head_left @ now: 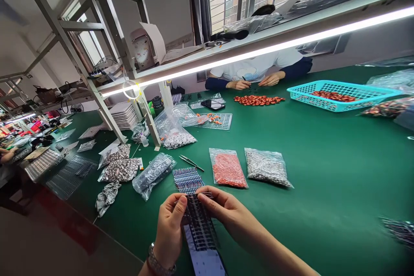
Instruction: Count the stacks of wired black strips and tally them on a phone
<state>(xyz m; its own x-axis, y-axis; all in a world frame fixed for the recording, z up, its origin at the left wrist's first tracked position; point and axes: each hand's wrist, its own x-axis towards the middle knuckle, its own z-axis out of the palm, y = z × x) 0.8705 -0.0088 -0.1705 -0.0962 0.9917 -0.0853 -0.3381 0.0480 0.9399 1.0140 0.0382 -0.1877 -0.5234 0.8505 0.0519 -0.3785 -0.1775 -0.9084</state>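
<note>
My left hand [170, 226] pinches the left edge of a dark ladder-like strip of small parts [201, 224], thumb on top. My right hand [224, 205] grips the same strip near its upper right corner between thumb and fingers. What the small parts are, I cannot make out. Under the strip's lower end shows a pale, shiny flat panel [207, 263]. Just beyond my fingers lies a row of thin blue-and-silver pieces [188, 180] side by side. A pair of tweezers [191, 163] rests behind that row.
Bags of orange beads [228, 170] and silver-grey beads [268, 168] lie ahead. Left are a clear wrapped bundle [154, 176] and bags of metallic pieces [119, 170]. Across the green table [323, 159], a co-worker's hands [255, 82] work behind orange-brown pieces [258, 100], near a turquoise basket [343, 105].
</note>
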